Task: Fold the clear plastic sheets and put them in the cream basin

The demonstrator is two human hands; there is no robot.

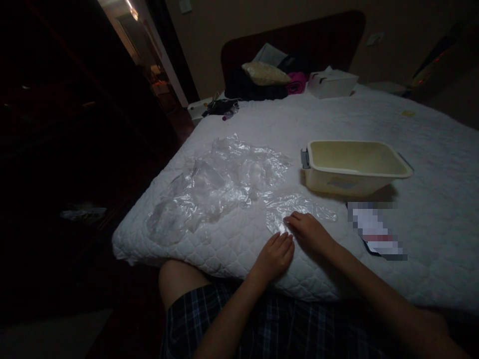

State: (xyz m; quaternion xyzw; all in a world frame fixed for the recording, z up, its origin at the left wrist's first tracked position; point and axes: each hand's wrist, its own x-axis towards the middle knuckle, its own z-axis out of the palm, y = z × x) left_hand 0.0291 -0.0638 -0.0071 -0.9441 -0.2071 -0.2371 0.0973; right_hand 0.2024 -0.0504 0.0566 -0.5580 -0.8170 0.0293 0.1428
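On the bed (441,239), near and left of the tub (361,187), the left hand (276,255) and right hand (305,228) met, fingers loosely bent, at the slack plastic (297,202), apparently steadying it, though whether either pinched it could not be told.

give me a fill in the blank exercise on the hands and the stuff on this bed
1. The left hand and right hand are at the near edge of some clear ____.
2. In the picture, the tub stands to the ____ of the crumpled heap.
3. The far end of the bed has a dark ____.

Missing words: plastic; right; headboard.
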